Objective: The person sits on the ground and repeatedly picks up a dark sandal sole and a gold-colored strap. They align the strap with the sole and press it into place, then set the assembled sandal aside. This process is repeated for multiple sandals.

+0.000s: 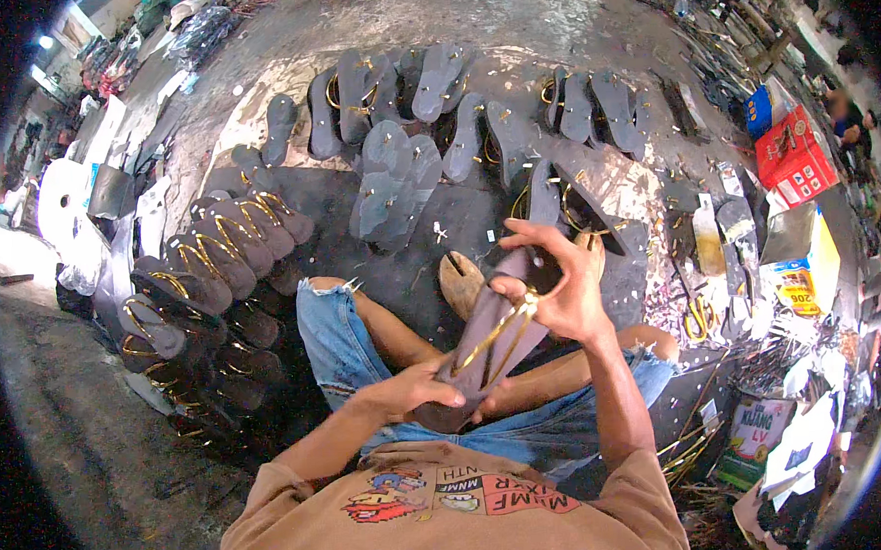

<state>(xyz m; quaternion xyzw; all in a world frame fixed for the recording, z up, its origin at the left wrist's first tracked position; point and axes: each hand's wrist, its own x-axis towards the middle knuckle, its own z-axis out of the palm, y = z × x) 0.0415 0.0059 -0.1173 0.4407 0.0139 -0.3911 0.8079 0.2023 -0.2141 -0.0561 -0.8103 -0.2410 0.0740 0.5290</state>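
A dark grey flip-flop [503,323] with gold straps is held at a slant over my crossed legs. My left hand [418,392] grips its near end, with the thumb on top. At the far end my right hand [565,281] has its fingers curled round the front of the sole and the strap. Just beyond the flip-flop is a tan, rounded form with a slit [458,283], apparently a wooden shoe last. A similar tan form [588,242] shows partly behind my right hand.
Rows of gold-strapped sandals [225,241] lie to my left. Loose dark soles [385,174] and more sandals [576,107] spread out ahead. On the right are a red box [794,156], a yellow-and-white carton [800,259], a pair of scissors [699,315] and a green-and-white tin [752,440].
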